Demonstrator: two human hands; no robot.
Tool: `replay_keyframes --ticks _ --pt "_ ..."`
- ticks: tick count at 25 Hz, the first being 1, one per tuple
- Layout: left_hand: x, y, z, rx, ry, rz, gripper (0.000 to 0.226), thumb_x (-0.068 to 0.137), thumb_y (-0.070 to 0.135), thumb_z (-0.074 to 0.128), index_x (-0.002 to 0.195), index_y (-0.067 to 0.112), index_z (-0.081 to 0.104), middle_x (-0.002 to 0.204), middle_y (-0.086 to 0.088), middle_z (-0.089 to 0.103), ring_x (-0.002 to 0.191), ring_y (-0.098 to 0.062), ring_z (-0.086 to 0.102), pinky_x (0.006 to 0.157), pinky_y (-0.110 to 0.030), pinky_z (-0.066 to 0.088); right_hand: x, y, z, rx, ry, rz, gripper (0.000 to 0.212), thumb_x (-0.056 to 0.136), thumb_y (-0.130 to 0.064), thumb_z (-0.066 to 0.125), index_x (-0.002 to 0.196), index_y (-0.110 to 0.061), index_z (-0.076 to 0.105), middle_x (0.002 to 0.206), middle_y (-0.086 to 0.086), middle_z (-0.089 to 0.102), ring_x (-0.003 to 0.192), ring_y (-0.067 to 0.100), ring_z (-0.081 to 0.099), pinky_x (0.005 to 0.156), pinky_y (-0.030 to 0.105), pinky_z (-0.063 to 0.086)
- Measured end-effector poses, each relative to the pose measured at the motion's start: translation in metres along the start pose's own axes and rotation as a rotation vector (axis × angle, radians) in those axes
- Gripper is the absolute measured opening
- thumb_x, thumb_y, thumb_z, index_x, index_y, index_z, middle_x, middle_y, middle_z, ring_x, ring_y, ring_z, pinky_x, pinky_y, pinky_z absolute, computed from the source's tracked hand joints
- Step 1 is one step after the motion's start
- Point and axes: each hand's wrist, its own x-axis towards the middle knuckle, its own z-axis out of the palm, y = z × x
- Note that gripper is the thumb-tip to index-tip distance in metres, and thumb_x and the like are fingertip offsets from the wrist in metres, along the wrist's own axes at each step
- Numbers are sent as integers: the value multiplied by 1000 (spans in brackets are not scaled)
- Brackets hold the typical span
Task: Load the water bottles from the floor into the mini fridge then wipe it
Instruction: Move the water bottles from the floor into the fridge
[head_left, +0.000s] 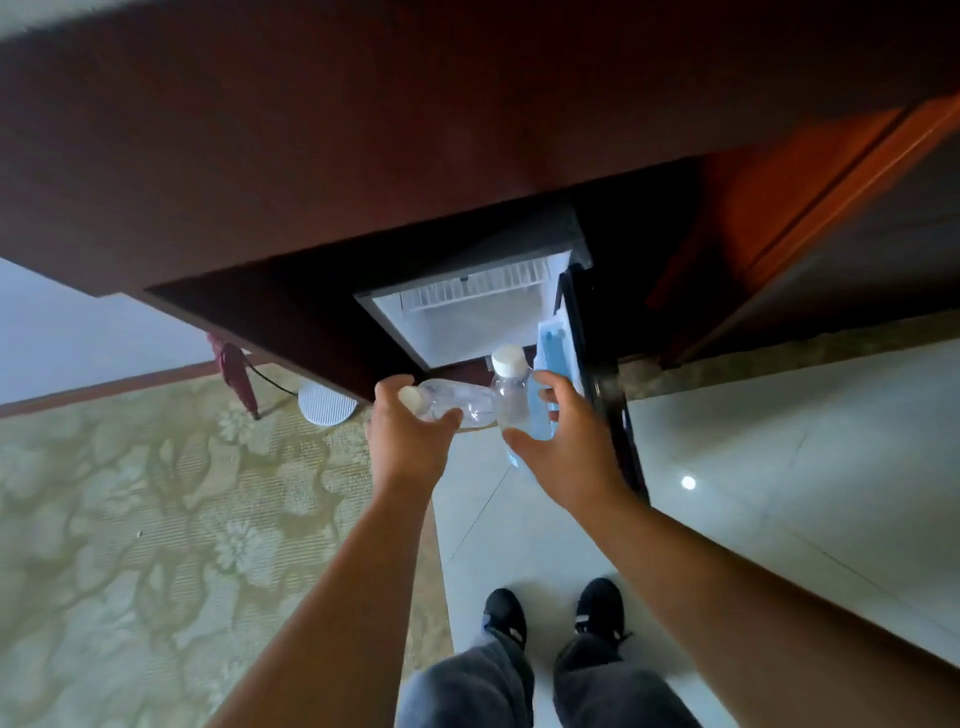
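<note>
Two clear, smooth plastic water bottles (511, 402) with matt white caps; a dark, polished wooden cabinet (363, 156); glossy pale floor tiles (779, 441); matt, woven beige floral carpet (156, 519); white wire fridge shelf (478, 288).

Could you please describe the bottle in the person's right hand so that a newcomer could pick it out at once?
Find the open mini fridge under the dark wooden cabinet. In front of it, the right hand holds a clear bottle. Unlike the bottle lying sideways in the left hand, it stands upright with a blue label.
</note>
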Motion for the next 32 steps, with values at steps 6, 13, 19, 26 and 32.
replay_keyframes --ticks 6,13,19,26,32 --pt "136 -82 65 37 6 115 49 75 23 84 113 26 54 112 1 61 99 -19 58 76 -26 46 121 78 106 -56 44 -10 73 85 -27 80 148 -26 46 137 4 61 124 23 58 99 27 43" --pt "306 -166 192 72 44 327 58 71 22 83 122 22 55 107 4 64 99 -23 60 84 -33 49 291 190 237 -77 189 -78 70 85 -29 78 147 -26 46 134 -1 67 123 22 62 99 25 45" --pt "399 -196 275 -25 77 401 55 82 23 78 129 22 49 105 5 60 112 -28 59 93 -36 51 406 240 279 -76 272 -116 73 86 -27 80 147 -36 42 132 -4 68 121 19 63 94 28 51" --pt "452 -174 311 -160 199 341 62 94 27 64 148 33 35 136 1 60 124 -25 57 97 -30 46 483 242 289 -46 269 -155 57 89 -29 76 139 -18 51 134 4 64 125 23 61 87 18 38" --pt "455 -183 321 -345 43 -9 72 94 29 65 155 18 29 151 -7 52 136 -29 52 105 -30 40 487 240 307 -26 201 -89 67 94 -29 69 153 -30 35 138 10 62 128 28 58 84 19 38"
